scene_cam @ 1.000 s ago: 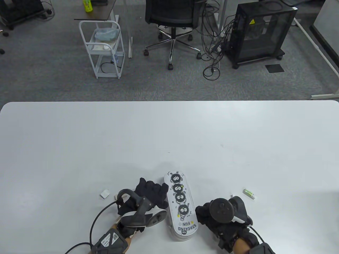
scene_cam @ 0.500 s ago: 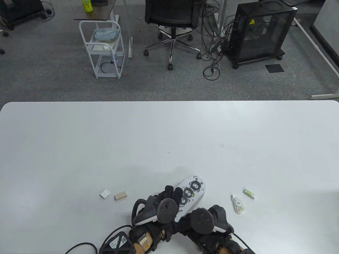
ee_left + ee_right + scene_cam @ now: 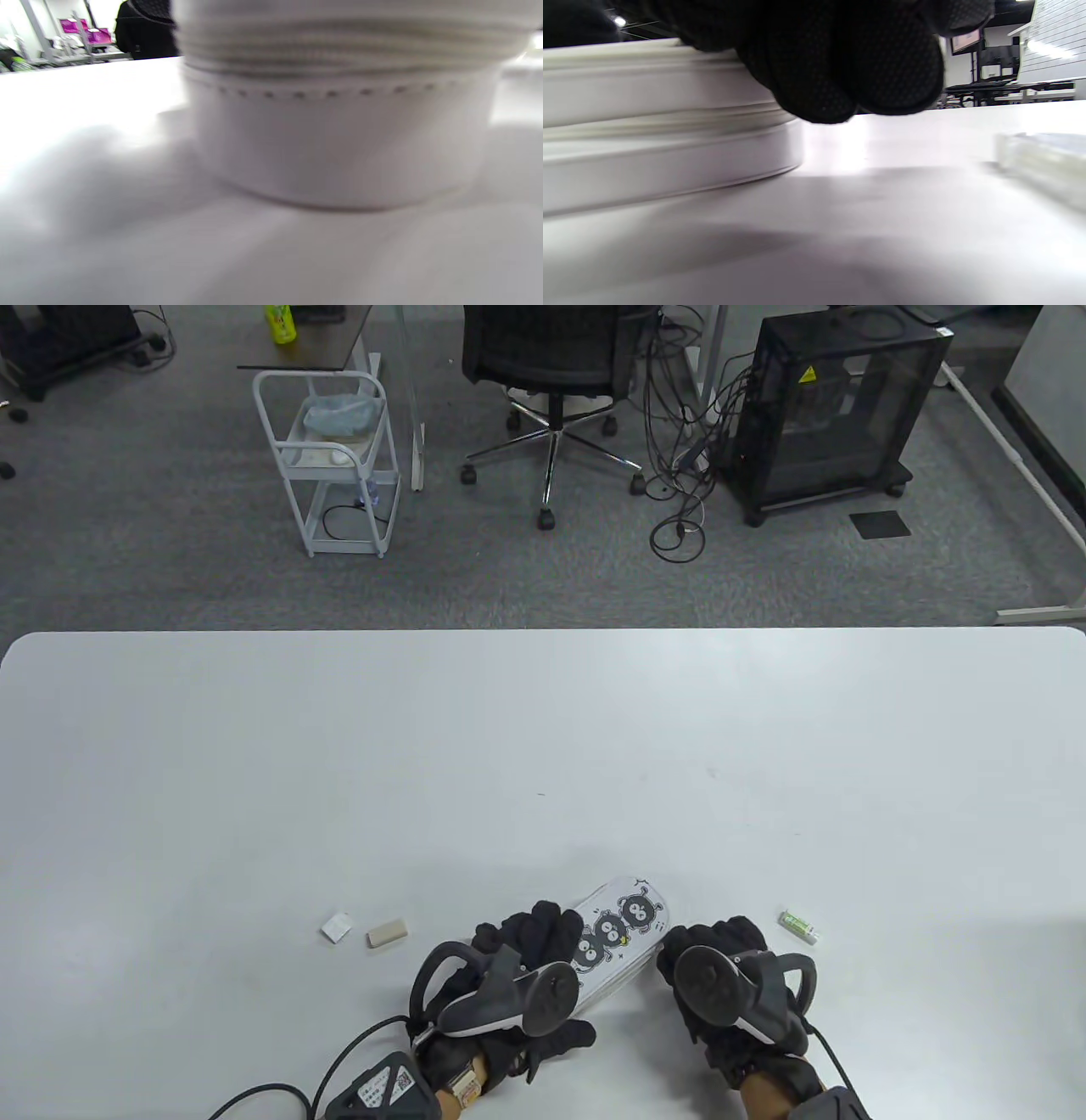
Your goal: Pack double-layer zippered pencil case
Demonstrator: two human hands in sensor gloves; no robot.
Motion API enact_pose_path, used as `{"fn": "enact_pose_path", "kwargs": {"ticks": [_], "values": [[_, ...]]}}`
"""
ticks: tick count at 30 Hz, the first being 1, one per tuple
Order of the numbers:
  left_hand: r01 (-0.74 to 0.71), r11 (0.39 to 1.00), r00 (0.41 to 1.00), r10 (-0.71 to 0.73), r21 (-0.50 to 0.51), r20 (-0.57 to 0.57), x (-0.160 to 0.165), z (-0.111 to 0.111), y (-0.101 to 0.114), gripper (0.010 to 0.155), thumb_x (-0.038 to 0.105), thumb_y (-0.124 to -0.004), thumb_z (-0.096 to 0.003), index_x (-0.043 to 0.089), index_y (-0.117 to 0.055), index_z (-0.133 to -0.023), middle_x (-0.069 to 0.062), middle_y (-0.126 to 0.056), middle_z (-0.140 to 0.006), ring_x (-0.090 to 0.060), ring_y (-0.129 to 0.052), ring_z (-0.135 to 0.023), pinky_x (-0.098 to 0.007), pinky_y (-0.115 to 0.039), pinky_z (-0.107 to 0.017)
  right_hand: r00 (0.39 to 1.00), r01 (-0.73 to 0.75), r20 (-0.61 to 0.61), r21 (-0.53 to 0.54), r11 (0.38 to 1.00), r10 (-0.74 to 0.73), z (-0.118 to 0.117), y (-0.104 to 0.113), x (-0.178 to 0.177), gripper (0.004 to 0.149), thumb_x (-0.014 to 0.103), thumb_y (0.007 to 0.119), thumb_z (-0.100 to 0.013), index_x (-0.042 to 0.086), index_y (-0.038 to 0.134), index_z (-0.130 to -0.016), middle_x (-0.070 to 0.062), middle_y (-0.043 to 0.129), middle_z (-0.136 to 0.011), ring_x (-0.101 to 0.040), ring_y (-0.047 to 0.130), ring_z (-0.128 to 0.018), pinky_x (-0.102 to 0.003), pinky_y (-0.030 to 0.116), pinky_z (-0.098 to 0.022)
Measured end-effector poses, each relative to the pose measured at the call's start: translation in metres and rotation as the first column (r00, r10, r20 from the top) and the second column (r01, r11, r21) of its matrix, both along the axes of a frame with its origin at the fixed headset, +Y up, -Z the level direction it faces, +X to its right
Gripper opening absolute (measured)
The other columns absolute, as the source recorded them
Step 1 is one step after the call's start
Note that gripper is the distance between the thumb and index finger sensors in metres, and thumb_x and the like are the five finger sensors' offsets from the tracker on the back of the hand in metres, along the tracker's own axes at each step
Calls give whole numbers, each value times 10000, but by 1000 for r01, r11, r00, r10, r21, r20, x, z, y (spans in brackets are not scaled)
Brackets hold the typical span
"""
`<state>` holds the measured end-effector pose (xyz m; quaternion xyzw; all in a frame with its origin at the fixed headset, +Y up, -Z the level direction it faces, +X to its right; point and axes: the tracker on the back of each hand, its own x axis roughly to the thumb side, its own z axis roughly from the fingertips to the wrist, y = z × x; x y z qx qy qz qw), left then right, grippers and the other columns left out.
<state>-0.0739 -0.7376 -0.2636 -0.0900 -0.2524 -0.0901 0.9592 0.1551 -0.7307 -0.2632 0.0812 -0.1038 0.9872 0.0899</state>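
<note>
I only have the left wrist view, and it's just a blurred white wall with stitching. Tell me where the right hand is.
Observer: In the table view the right hand sits just right of the pencil case. The right wrist view shows its fingers bunched at the case's side.
Operator: Report what's lying loose on the table.
Observer: An eraser and a small white piece lie left of the left hand. A small green tube lies right of the right hand.
Operator: Now describe the left hand's grip.
Observer: Its fingers curl over the case's printed top.
</note>
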Motion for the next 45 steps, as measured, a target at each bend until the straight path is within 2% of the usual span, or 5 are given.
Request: {"fn": "enact_pose_path", "kwargs": {"ticks": [12, 19, 32, 38, 45], "values": [[-42, 999, 936, 43, -9, 349, -14, -2, 1, 982, 697, -742, -352, 257, -171, -1020, -185, -427, -1092, -420, -711, -977, -568, -682, -644, 990, 142, -2, -49, 989, -142, -10, -3, 22, 459, 404, 768, -366, 240, 884, -779, 39, 1007, -606, -218, 969, -593, -503, 619, -660], [-99, 991, 837, 33, 92, 546, -10, 12, 1, 923, 653, -792, -336, 272, -303, -1019, -164, -524, -1085, -440, -762, -970, -581, -704, -642, 892, 362, -158, -314, 878, -424, -19, -19, 18, 460, 378, 780, -348, 251, 898, -774, 26, 1016, -597, -224, 976, -592, -514, 621, -663], [-125, 984, 828, 35, 125, 559, -9, 14, 1, 883, 660, -770, -351, 270, -346, -1019, -177, -546, -1073, -438, -777, -949, -565, -709, -629, 884, 393, -146, -285, 874, -445, -22, -21, 17, 472, 404, 816, -324, 272, 918, -765, 8, 1018, -571, -245, 972, -577, -527, 616, -657], [-46, 997, 898, 11, 69, 440, 0, 15, 28, 911, 755, -709, -306, 272, -448, -1033, -129, -648, -1105, -422, -828, -964, -572, -698, -667, 975, 210, -60, -60, 976, -214, -12, 3, 28, 608, 487, 746, -371, 256, 760, -934, -21, 950, -789, -277, 922, -710, -539, 578, -679], [-254, 872, 949, 141, 419, 282, -10, 4, 81, 551, 643, -766, -361, 279, -943, -735, 33, -1105, -668, -200, -1129, -523, -469, -812, -555, 921, 377, 71, 77, 923, -382, -3, 20, 69, 599, 503, 738, -397, 211, 781, -918, -33, 952, -786, -288, 923, -700, -548, 575, -676]]}}
